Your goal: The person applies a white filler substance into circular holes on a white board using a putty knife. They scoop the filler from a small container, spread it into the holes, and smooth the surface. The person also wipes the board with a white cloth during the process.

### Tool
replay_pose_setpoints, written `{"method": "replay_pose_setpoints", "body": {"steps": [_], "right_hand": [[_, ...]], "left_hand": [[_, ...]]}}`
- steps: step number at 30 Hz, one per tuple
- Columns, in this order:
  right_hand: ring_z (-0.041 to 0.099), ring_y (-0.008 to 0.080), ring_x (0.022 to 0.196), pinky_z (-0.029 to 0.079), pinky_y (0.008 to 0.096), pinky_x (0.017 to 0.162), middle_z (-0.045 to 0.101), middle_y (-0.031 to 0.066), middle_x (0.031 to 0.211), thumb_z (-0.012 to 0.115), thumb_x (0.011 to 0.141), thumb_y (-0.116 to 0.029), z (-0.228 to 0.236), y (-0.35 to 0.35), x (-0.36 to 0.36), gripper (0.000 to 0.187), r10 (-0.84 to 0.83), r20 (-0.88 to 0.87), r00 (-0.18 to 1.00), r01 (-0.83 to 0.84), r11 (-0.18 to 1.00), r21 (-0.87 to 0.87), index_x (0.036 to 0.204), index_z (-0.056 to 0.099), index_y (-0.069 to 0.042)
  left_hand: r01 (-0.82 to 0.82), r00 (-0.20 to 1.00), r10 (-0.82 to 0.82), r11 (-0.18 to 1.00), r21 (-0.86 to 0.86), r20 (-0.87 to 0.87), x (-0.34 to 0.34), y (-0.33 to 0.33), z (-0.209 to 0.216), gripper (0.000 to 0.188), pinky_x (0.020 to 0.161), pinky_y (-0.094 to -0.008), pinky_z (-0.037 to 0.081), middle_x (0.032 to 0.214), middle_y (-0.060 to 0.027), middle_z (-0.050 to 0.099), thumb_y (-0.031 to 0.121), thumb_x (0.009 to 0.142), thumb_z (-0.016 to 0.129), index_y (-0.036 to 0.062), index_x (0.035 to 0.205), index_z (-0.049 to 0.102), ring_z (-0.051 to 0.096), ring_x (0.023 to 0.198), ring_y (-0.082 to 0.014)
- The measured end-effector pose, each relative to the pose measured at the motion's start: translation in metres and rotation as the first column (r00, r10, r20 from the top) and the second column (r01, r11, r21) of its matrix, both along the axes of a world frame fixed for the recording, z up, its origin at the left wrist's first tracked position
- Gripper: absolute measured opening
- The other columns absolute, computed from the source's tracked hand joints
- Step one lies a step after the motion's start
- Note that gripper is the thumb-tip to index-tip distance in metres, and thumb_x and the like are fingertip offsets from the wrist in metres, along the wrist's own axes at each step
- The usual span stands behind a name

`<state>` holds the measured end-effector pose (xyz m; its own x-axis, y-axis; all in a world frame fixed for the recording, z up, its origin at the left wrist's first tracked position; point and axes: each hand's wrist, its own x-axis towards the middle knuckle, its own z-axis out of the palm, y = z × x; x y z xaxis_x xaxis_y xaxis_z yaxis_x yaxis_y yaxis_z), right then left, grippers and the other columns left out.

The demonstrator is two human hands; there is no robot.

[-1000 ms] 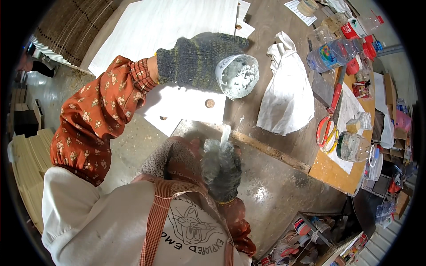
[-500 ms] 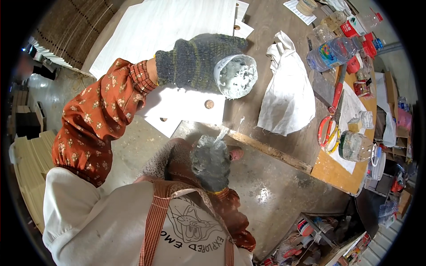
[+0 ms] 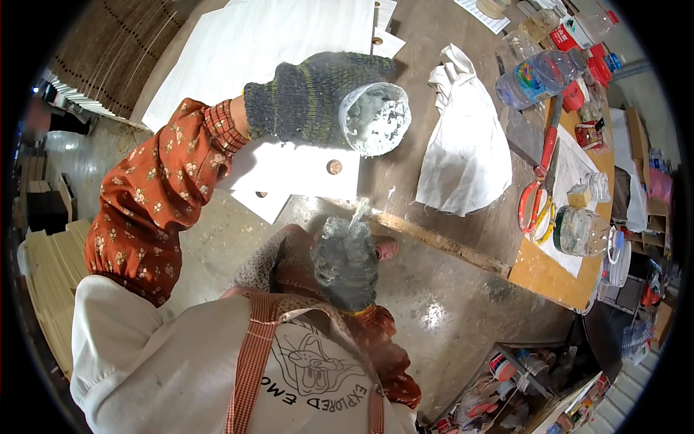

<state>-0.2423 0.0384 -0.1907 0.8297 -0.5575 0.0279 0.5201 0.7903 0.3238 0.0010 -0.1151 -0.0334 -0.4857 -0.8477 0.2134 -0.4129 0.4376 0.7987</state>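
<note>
My left hand (image 3: 307, 98), in a dark grey-green knit glove, is wrapped round the left and far side of a whitish cup (image 3: 374, 119). The cup's mouth faces up toward me, and white paste with grey patches coats its inside. My right hand (image 3: 344, 260) is low in front of my body, below the table edge. It wears a dark glove with clear plastic film over it, and a translucent twist of the film sticks up from its top. That hand looks closed; its fingers are hidden, and I cannot make out what they hold.
White boards (image 3: 267, 50) with round holes lie on the wooden table (image 3: 416, 36). A white cloth (image 3: 466, 145) rests right of the cup. Farther right are red-handled scissors (image 3: 531, 206), a plastic bottle (image 3: 538, 79) and a jar (image 3: 578, 231). A crate of clutter (image 3: 506, 390) stands lower right.
The cup and my left hand sit slightly farther left in the picture, as do the table things. My grip on the cup looks the same. My right hand has barely moved.
</note>
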Motion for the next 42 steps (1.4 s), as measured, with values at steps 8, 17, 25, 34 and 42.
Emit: {"method": "replay_pose_setpoints", "body": {"steps": [8,17,25,34,42], "right_hand": [[0.048,0.015,0.062,0.042,0.0259,0.058,0.05,0.0043,0.07,0.042,0.094,-0.026,0.083,-0.025,0.014,0.021,0.063,-0.34,0.938,-0.067,0.998,-0.002,0.091,0.051,-0.008],[0.041,0.0117,0.045,0.035,0.0237,0.042,0.041,0.0017,0.052,0.043,0.093,-0.021,0.112,-0.041,0.011,0.022,0.146,-0.283,0.948,-0.15,0.989,0.008,0.076,0.048,-0.009],[0.04,0.0084,0.04,0.036,0.0216,0.036,0.041,-0.0008,0.05,0.04,0.091,-0.016,0.107,-0.039,0.006,0.018,0.015,-0.143,0.99,-0.026,0.997,-0.071,0.084,0.054,-0.007],[0.048,0.0121,0.052,0.043,0.0231,0.044,0.047,0.0024,0.061,0.045,0.09,-0.025,0.104,-0.029,0.005,0.023,-0.023,-0.082,0.996,0.025,0.999,0.028,0.094,0.055,-0.005],[0.058,0.0225,0.075,0.049,0.0325,0.062,0.056,0.0096,0.084,0.054,0.083,-0.015,0.083,-0.02,-0.014,0.017,-0.991,0.02,-0.135,-0.683,0.078,-0.726,0.097,0.056,-0.006]], "left_hand": [[0.041,0.999,-0.041,0.999,-0.031,0.003,0.002,-0.003,-0.007,0.077,0.095,-0.0315,0.042,0.131,-0.0122,0.043,0.012,0.067,0.073,0.0062,0.133,0.035,0.048,0.114,-0.0197],[0.061,0.992,-0.053,0.995,0.073,-0.113,0.002,-0.002,-0.007,0.071,0.092,-0.0309,0.044,0.13,-0.0125,0.044,0.009,0.073,0.067,0.0077,0.135,0.033,0.049,0.113,-0.02],[0.045,0.997,-0.041,0.996,-0.08,0.058,0.003,-0.004,-0.002,0.071,0.089,-0.03,0.046,0.128,-0.0119,0.046,0.009,0.073,0.068,0.0077,0.134,0.033,0.051,0.109,-0.0189],[0.019,0.998,-0.022,0.999,-0.042,-0.055,0.001,-0.001,-0.003,0.078,0.091,-0.0306,0.044,0.128,-0.0117,0.046,0.011,0.067,0.073,0.0063,0.134,0.034,0.052,0.108,-0.0183],[-0.064,0.997,0.063,0.998,-0.021,-0.037,-0.001,0.002,0.0,0.076,0.09,-0.0336,0.047,0.12,-0.0131,0.051,0.026,0.062,0.08,0.006,0.125,0.044,0.054,0.105,-0.0224]]}}
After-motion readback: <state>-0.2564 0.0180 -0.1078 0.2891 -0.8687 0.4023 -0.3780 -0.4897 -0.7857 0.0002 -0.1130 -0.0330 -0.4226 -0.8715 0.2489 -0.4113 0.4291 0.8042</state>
